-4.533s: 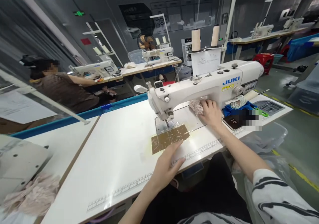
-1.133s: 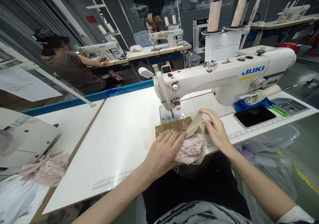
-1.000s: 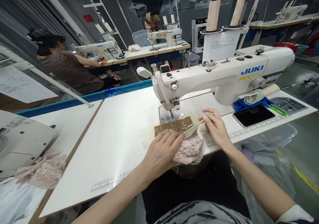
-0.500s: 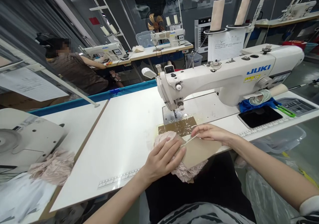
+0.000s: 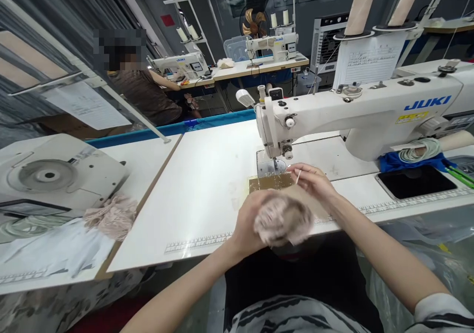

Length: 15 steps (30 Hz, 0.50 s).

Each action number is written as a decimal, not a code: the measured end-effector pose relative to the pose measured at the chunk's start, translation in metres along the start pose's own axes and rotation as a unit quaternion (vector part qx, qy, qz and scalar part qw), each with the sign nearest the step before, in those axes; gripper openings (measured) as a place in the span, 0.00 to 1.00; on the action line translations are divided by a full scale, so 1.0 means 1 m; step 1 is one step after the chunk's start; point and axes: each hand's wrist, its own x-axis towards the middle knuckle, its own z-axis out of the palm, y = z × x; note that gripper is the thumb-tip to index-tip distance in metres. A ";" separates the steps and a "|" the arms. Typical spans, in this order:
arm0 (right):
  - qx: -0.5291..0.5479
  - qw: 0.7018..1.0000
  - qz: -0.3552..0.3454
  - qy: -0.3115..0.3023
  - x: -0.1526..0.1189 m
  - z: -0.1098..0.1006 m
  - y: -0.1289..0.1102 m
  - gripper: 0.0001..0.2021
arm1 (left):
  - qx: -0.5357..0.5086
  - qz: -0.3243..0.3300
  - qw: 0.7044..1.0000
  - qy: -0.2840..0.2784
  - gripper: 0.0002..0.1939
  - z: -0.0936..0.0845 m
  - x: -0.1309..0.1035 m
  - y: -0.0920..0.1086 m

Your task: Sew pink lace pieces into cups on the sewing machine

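My left hand [image 5: 249,220] is wrapped around a bunched piece of pale pink ruffled fabric [image 5: 283,219], blurred by motion, just over the table's front edge. Between finger and thumb, my right hand [image 5: 314,181] pinches a thin white strip [image 5: 298,176]. A smooth beige fabric panel [image 5: 309,199] stretches below that hand towards the ruffled bunch. Close beyond my fingers stands the sewing machine [image 5: 307,113], its needle and presser foot [image 5: 275,164] above the metal plate. A brown plate [image 5: 259,182] with loose thread bits lies in front of the needle, partly hidden by my hands.
A black phone [image 5: 418,179], a coil of pale cord [image 5: 420,149] and green snips [image 5: 461,176] are at the right. Leftward are another machine [image 5: 55,175] and a pink fabric heap [image 5: 113,217]. A co-worker [image 5: 142,93] sits beyond the blue trough [image 5: 207,120].
My left hand has gathered up the ruffled fabric from the flat hold and turned it. My right hand has moved up towards the needle, with the white strip raised. The view has swung left.
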 end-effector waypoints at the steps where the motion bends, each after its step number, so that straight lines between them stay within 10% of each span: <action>1: 0.018 1.000 -0.015 0.009 0.001 0.000 0.002 0.10 | -0.020 -0.058 0.998 0.016 0.32 0.000 0.002 0.002; 6: 0.065 0.995 -0.060 0.035 -0.006 -0.001 0.006 0.08 | -0.192 -0.323 0.925 0.052 0.27 -0.005 0.016 0.011; 10: -0.031 0.986 -0.161 0.016 -0.025 0.004 0.002 0.10 | -0.227 -0.388 0.891 0.054 0.34 -0.010 0.025 0.013; 15: -0.398 0.865 -0.292 -0.090 -0.050 0.012 -0.008 0.06 | -0.204 -0.403 0.890 -0.064 0.34 -0.017 0.038 0.012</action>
